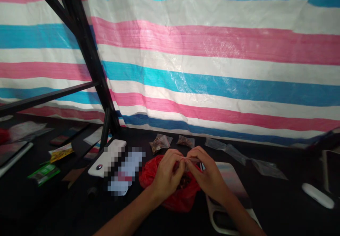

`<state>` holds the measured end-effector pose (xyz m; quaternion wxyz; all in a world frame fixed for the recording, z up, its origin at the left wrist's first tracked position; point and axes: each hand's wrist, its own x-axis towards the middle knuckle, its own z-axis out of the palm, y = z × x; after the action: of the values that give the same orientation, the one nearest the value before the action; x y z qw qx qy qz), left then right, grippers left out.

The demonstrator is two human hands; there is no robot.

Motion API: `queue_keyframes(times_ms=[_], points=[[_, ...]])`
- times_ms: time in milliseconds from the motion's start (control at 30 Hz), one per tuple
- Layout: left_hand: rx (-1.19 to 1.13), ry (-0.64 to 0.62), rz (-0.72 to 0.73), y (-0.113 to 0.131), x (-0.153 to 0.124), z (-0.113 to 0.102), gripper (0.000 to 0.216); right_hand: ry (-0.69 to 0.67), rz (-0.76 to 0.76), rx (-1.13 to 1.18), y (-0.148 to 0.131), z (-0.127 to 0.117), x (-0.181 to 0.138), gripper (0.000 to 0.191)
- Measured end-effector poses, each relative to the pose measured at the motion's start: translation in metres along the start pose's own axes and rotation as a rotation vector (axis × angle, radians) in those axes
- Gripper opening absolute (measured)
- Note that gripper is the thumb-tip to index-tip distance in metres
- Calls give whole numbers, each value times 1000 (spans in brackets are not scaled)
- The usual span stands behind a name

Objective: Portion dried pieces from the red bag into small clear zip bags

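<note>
My left hand (170, 170) and my right hand (205, 174) meet over a red plastic bag (179, 202). Both have their fingers pinched on the edge of a small clear plastic bag (191, 159), most of which the fingers hide. Dark brown dried bits (184, 182) lie in the open mouth of the red bag. Behind my hands are two clear bags with brown bits inside, one filled bag (160, 142) on the left and a second filled bag (186, 141) beside it. Flat clear bags (235, 153) lie in a row to the right.
Under my right forearm is a pale-framed tablet-like object (231, 179). A white phone-like object (118, 147) and a partly blurred card lie left. Green (45, 172) and yellow packets (61, 152) lie farther left. A white case (318, 195) sits right. Black frame bars (90, 55) stand before striped sheeting.
</note>
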<state>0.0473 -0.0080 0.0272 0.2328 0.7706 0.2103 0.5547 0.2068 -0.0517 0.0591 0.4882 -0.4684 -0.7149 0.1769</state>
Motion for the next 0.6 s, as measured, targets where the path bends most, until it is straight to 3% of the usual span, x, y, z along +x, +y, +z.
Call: queue_keyframes(times_ms=[167,400,467,600], points=[[5,-68,-43,-3,0,1,16,79,2,-69,3,-2,3,13],[113,212,-201,-8,-1,2,19,474,278,-54,26,-21,7,27],[111,258,-204,-5,4,-2,20,476,301,-47,28,-21,7,33],[119,296,-211,-1,9,-5,20,265,256,-22,22,-14,7,36]])
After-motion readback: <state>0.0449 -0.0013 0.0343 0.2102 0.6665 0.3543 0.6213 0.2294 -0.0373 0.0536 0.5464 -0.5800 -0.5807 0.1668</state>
